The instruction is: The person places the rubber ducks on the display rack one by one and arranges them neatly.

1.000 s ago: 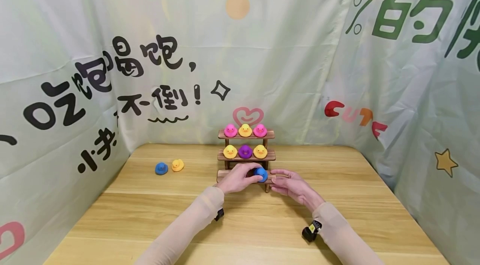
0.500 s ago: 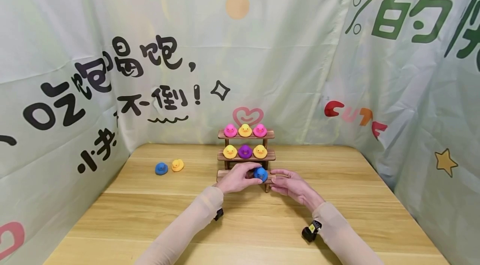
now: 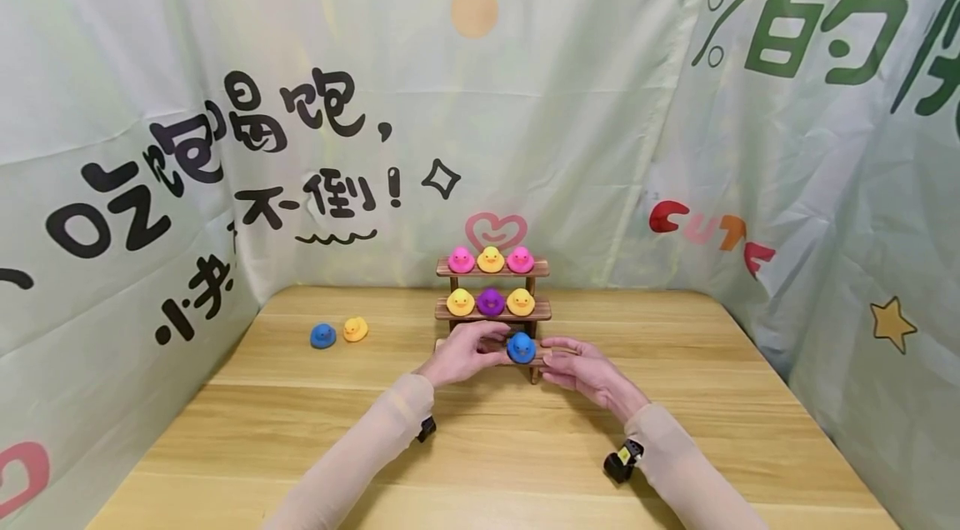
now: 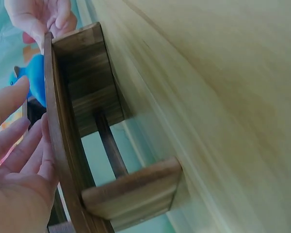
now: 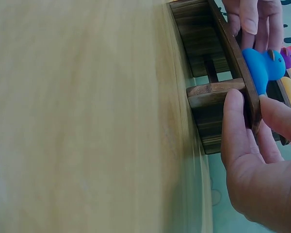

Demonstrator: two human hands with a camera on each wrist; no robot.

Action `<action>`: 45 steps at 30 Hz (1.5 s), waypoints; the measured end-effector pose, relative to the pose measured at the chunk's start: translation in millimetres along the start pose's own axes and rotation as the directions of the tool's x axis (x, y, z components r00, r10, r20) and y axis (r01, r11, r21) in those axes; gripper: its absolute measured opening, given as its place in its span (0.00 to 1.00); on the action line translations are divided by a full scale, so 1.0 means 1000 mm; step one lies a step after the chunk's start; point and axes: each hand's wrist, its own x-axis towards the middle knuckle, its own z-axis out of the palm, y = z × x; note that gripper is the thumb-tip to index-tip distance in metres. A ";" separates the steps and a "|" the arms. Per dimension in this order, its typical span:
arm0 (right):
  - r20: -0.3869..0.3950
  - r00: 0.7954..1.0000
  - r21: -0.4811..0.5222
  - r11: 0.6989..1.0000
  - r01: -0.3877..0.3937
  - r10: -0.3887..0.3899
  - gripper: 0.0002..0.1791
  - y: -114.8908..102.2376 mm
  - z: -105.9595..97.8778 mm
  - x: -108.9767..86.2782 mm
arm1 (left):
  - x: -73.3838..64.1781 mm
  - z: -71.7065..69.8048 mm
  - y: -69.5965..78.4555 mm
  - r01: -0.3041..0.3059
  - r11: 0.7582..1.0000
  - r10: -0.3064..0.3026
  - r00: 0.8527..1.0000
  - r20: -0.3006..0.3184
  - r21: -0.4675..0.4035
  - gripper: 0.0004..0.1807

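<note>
A blue rubber duck [image 3: 521,348] sits on the right part of the lowest step of a three-step wooden display stand [image 3: 492,317]. Just left of the duck, my left hand [image 3: 459,353] has its fingers spread and holds nothing; in the left wrist view its thumb overlaps the duck's front. At the right end of that step, my right hand [image 3: 588,372] pinches the board, its thumb on top beside the duck and its fingers [image 5: 234,109] at the end and underside, as the right wrist view shows.
On the middle step sit two yellow ducks and a purple duck [image 3: 491,302]. The top step bears two pink ducks and a yellow duck [image 3: 491,260]. Another blue duck [image 3: 322,337] and a yellow duck [image 3: 356,330] lie at the left on the wooden table [image 3: 495,463]. A printed curtain hangs behind.
My left hand has let go of the blue duck and drawn slightly left, leaving the duck on the lowest step. The right hand has stayed at the stand's end.
</note>
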 end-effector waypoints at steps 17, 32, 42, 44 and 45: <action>0.008 1.000 0.009 1.000 -0.001 0.001 0.26 -0.003 0.001 0.001 | -0.018 -0.031 -0.010 0.057 0.993 -0.071 0.987 -0.143 -0.105 0.08; 0.002 1.000 0.008 1.000 0.001 -0.001 0.25 0.000 0.002 0.001 | -0.041 -0.074 -0.029 0.209 0.949 -0.256 0.948 -0.190 -0.235 0.17; 0.003 1.000 0.002 1.000 -0.004 0.004 0.27 -0.002 0.002 -0.001 | -0.052 -0.098 -0.045 0.193 0.948 -0.271 0.907 -0.323 -0.252 0.14; 0.001 1.000 0.003 1.000 -0.002 0.002 0.27 -0.002 0.002 -0.001 | -0.055 -0.103 -0.050 0.203 0.945 -0.284 0.897 -0.338 -0.257 0.13; 0.002 1.000 0.003 1.000 -0.002 0.002 0.26 -0.002 0.001 -0.001 | -0.056 -0.105 -0.052 0.205 0.943 -0.291 0.892 -0.345 -0.263 0.13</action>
